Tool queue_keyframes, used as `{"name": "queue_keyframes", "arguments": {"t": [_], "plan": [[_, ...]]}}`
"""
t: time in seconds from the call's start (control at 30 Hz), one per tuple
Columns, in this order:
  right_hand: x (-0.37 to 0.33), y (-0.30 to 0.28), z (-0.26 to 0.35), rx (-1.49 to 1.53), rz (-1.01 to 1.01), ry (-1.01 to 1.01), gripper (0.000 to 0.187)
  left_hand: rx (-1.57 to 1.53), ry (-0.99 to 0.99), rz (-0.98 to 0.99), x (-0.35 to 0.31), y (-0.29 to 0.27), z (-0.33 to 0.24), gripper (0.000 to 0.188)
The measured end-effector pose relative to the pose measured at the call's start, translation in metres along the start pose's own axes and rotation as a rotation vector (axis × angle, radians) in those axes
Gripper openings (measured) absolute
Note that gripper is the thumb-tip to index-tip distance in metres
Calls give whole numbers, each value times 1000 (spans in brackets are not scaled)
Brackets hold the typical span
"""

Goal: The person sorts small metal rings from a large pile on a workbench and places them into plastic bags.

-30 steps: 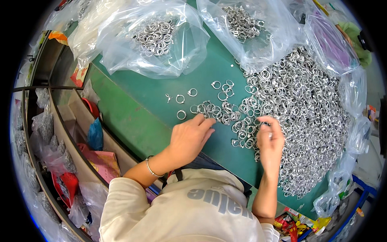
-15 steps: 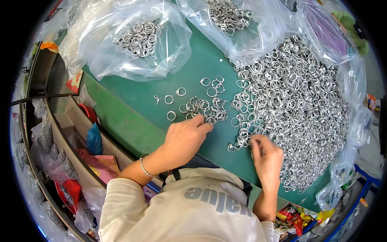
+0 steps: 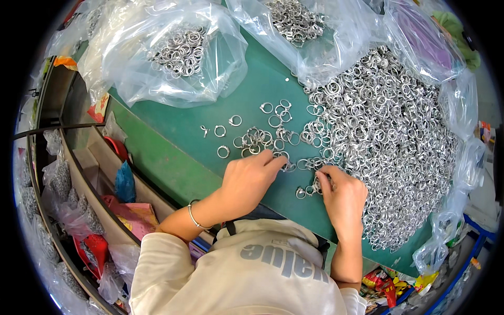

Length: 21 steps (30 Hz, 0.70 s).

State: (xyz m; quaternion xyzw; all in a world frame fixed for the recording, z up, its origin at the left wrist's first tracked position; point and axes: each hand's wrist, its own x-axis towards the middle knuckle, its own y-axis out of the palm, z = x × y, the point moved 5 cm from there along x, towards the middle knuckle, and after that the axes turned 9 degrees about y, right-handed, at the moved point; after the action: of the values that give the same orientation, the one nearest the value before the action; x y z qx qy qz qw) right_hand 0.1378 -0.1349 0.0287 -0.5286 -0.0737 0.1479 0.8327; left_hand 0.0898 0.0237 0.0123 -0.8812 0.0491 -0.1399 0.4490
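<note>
A huge heap of silver-coloured rings covers the right side of the green table. My left hand, with a bangle at its wrist, reaches into a small cluster of rings left of the heap. Its thumb and forefinger are closed on a ring at the cluster's near edge. At the heap's lower left edge my right hand is curled, thumb and forefinger pinched on a ring among others there; the fingers partly hide it. Several single rings lie apart, left of the cluster.
Two clear plastic bags holding rings, one at the far left and one at the far middle, lie open on the table. More plastic sheeting edges the heap. Left of the table stand compartments with bagged goods.
My left hand has shifted slightly right along the cluster's near edge. My right hand has moved a little left and up, and some rings at the heap's edge have shifted.
</note>
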Motion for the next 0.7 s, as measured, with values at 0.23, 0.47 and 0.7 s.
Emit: {"name": "queue_keyframes", "arguments": {"t": [0.23,0.47,0.7], "plan": [[29,24,35,-41,-5,-136,22,-104,10,1,-9,8,-9,16],[17,16,16,2,170,-96,14,-102,-126,-104,-20,-5,7,16],[17,29,36,26,111,-184,22,-146,-263,-243,-23,-13,13,23]]}}
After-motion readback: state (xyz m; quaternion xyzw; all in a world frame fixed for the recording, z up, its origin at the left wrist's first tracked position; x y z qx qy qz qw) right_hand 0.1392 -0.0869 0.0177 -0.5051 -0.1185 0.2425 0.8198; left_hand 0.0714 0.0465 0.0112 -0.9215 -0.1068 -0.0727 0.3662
